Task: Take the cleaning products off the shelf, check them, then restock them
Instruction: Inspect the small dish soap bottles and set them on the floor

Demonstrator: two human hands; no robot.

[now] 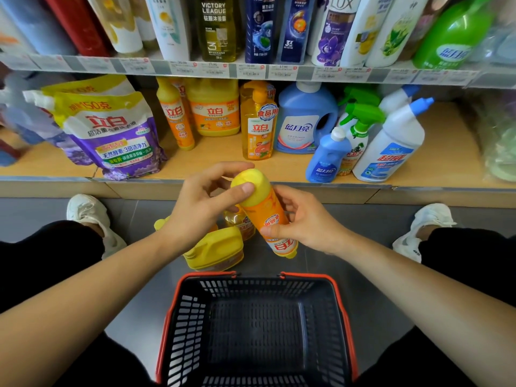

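Beyond basket rim, left hand and right hand grip orange bottle near shelf edge.

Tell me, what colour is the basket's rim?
The basket's rim is orange-red, around black mesh walls. The head view shows it best.

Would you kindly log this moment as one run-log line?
stage: check | orange detergent bottle: held | left hand: grips yellow end | right hand: grips body | yellow jug: on floor
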